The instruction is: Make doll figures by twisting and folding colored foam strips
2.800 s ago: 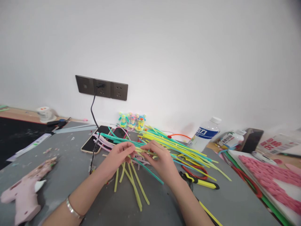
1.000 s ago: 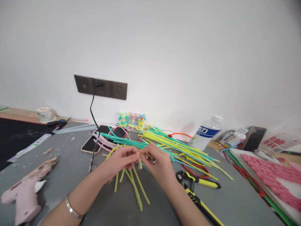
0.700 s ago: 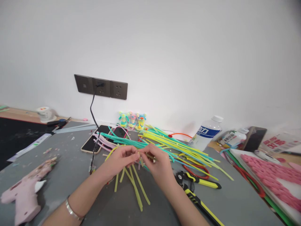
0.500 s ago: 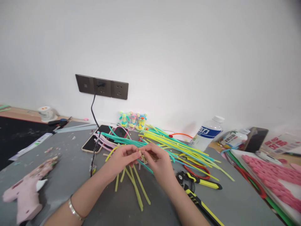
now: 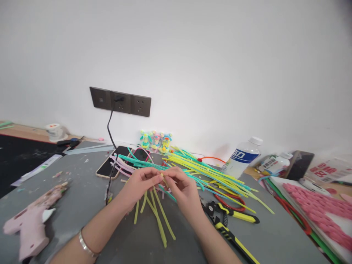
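Observation:
My left hand (image 5: 143,185) and my right hand (image 5: 183,189) meet in the middle, over the desk, fingertips pinched together. Between them is a small bit of yellow pipe cleaner (image 5: 162,175), mostly hidden by the fingers. Below the hands, several short yellow-green pipe cleaners (image 5: 159,220) fan out on the grey mat (image 5: 123,238). Behind the hands spreads a loose pile of long yellow pipe cleaners (image 5: 203,165) and teal pipe cleaners (image 5: 137,161). Lilac ones (image 5: 122,167) poke out left of the pile.
Yellow-and-black wire strippers (image 5: 224,218) lie beside my right forearm. A pink glue gun (image 5: 33,223) rests at left. Two phones (image 5: 106,168) lie behind, crossed by a black cable (image 5: 110,135). Three small figures (image 5: 156,141) and a bottle (image 5: 243,156) stand by the wall.
Both hands have shifted very slightly, still pinched together at the same spot. The yellow curve that showed beside my left hand is now mostly out of sight.

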A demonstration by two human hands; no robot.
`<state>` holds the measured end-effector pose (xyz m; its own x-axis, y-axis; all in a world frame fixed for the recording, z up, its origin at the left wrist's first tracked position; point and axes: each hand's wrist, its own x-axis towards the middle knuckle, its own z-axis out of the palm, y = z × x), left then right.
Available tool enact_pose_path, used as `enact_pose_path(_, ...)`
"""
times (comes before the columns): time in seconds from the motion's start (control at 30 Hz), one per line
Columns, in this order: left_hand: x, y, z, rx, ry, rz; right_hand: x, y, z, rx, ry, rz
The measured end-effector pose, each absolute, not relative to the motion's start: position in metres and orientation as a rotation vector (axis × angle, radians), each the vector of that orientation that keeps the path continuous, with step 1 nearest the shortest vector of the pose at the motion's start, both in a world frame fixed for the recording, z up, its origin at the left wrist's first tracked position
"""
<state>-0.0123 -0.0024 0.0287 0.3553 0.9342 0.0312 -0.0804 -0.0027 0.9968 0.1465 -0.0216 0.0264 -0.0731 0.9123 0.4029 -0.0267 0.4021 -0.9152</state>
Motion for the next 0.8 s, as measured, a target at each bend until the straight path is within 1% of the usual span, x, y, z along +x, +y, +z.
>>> enact_pose_path(0.23, -0.0114, -0.0034, 0.0296, 1.291, 0.876, 1.018, 0.1426, -0.0234, 0.0228, -0.821, -1.408, 0.951)
enact_pose_path(0.4, -0.0080, -0.0053, 0.0296, 1.265, 0.894, 1.066, 0.1436, -0.0254, 0.0240, -0.827, -1.483, 0.841)
enact_pose_path(0.53, -0.0079, -0.0062, 0.0326, 1.358, 0.937, 1.085, 0.1487, -0.0235, 0.0250, -0.904, -1.590, 0.745)
enact_pose_path(0.6, -0.0092, -0.0057, 0.0337, 1.399, 0.961, 1.083, 0.1507, -0.0216, 0.0248, -0.919, -1.607, 0.783)
enact_pose_path(0.8, -0.0152, -0.0013, 0.0345, 1.444, 0.938, 1.079, 0.1519, -0.0179, 0.0261, -0.857, -1.433, 1.086)
